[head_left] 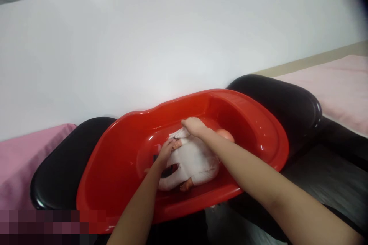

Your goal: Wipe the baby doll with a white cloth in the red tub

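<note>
A baby doll [194, 160] in white long-sleeved clothes lies inside a red plastic baby bathtub [94, 160]. Its head [225, 134] points to the right, mostly behind my right forearm. At the doll's upper side, my right hand [194, 126] is closed on the white clothing near a sleeve. My left hand [166, 152] is bent around the clothing at the doll's legs, close to one of the doll's small hands [176, 144]. The doll's other hand [186, 185] rests on its near side. Parts of my fingertips are hidden against the cloth.
Black chairs stand under the tub's ends, one seat [69, 160] at left and another [276, 99] at right. A pink-covered surface [25, 160] is at far left, a paler pink one [342, 84] at right. A white wall [161, 46] rises behind the tub.
</note>
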`<state>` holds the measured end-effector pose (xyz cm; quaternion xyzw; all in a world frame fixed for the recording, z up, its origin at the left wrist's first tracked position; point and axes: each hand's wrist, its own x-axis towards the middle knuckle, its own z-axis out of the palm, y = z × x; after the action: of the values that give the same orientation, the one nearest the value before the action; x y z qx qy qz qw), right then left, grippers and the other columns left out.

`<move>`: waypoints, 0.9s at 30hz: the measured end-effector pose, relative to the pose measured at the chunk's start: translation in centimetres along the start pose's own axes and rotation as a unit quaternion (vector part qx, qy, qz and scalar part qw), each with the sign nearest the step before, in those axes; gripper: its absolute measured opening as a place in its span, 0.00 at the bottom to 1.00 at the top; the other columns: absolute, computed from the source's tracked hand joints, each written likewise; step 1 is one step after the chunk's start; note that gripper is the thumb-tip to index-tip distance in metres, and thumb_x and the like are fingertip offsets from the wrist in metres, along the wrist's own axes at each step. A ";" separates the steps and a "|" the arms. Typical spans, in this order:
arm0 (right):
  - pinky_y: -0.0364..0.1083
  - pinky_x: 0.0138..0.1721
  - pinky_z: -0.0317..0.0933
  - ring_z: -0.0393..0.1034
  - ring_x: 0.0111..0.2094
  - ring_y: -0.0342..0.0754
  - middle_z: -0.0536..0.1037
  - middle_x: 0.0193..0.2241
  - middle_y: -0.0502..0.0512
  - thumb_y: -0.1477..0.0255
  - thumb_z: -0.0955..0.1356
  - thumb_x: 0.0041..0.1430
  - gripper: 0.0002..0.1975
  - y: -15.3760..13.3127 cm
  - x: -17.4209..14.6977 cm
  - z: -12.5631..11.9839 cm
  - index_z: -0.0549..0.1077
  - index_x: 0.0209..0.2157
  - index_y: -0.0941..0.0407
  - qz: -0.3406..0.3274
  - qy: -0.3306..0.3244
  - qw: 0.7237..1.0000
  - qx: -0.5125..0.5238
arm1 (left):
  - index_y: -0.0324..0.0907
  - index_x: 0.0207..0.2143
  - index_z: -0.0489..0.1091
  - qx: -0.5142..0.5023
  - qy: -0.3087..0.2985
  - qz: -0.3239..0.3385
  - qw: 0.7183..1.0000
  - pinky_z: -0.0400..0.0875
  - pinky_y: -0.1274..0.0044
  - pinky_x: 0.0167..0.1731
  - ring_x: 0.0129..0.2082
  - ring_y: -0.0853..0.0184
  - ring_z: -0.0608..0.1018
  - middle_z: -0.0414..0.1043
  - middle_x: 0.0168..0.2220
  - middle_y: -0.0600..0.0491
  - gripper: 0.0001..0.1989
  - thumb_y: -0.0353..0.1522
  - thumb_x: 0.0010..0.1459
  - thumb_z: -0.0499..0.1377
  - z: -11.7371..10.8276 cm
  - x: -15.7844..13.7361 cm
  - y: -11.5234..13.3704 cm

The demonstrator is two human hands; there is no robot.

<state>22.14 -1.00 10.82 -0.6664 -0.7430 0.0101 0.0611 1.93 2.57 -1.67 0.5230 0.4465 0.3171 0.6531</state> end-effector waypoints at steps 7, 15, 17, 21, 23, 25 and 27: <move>0.46 0.39 0.58 0.71 0.40 0.52 0.79 0.39 0.59 0.74 0.60 0.64 0.12 2.1 -0.9 -1.9 0.73 0.44 0.56 0.086 0.159 0.983 0.035 | 0.43 0.42 0.73 0.002 -0.008 0.019 1.000 0.69 0.74 0.44 0.42 0.63 0.77 0.76 0.42 0.51 0.15 0.41 0.56 0.62 0.1 -0.2 0.1; 0.44 0.48 0.62 0.70 0.47 0.48 0.76 0.49 0.58 0.72 0.55 0.66 0.18 3.6 -0.1 -1.4 0.71 0.49 0.55 0.289 0.262 0.847 0.361 | 0.44 0.41 0.70 -0.020 -0.003 -0.007 1.000 0.69 0.73 0.42 0.40 0.61 0.78 0.76 0.40 0.50 0.17 0.44 0.53 0.63 0.4 -0.6 0.5; 0.43 0.48 0.63 0.70 0.49 0.48 0.74 0.52 0.62 0.72 0.54 0.64 0.20 4.2 0.2 -1.2 0.69 0.50 0.58 0.328 0.275 0.804 0.413 | 0.43 0.41 0.70 -0.019 -0.003 -0.008 1.000 0.69 0.73 0.42 0.39 0.61 0.78 0.76 0.39 0.50 0.17 0.44 0.53 0.63 0.5 -0.7 0.7; 0.42 0.37 0.67 0.73 0.40 0.45 0.73 0.50 0.64 0.72 0.53 0.64 0.21 4.2 0.7 -0.8 0.61 0.56 0.59 0.332 0.269 0.696 0.577 | 0.43 0.41 0.69 -0.014 -0.001 -0.004 1.000 0.69 0.74 0.41 0.39 0.62 0.78 0.76 0.39 0.50 0.18 0.44 0.53 0.64 0.7 -0.9 0.9; 0.41 0.31 0.66 0.71 0.31 0.42 0.75 0.41 0.59 0.74 0.56 0.63 0.17 3.5 1.0 -0.7 0.63 0.52 0.58 0.294 0.266 0.602 0.694 | 0.43 0.41 0.69 -0.016 -0.001 -0.003 1.000 0.69 0.74 0.40 0.39 0.63 0.78 0.76 0.40 0.50 0.19 0.44 0.52 0.64 0.7 -0.9 0.9; 0.40 0.27 0.64 0.67 0.25 0.40 0.73 0.32 0.52 0.75 0.62 0.60 0.10 2.3 1.3 -0.6 0.66 0.44 0.56 0.239 0.255 0.519 0.780 | 0.42 0.41 0.69 -0.014 -0.003 0.000 1.000 0.70 0.75 0.40 0.39 0.63 0.78 0.76 0.40 0.50 0.18 0.44 0.53 0.64 0.6 -0.9 0.8; 0.39 0.25 0.62 0.65 0.23 0.39 0.71 0.26 0.48 0.74 0.66 0.56 0.08 0.9 1.4 -0.5 0.68 0.39 0.56 0.180 0.222 0.505 0.814 | 0.42 0.41 0.70 -0.013 -0.002 0.002 1.000 0.70 0.75 0.40 0.39 0.64 0.78 0.76 0.40 0.50 0.17 0.42 0.54 0.63 0.6 -1.0 0.8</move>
<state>22.98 0.46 11.30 -0.4234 -0.2335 0.4727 0.7368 2.07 1.63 -0.61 0.5158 0.4403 0.3231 0.6601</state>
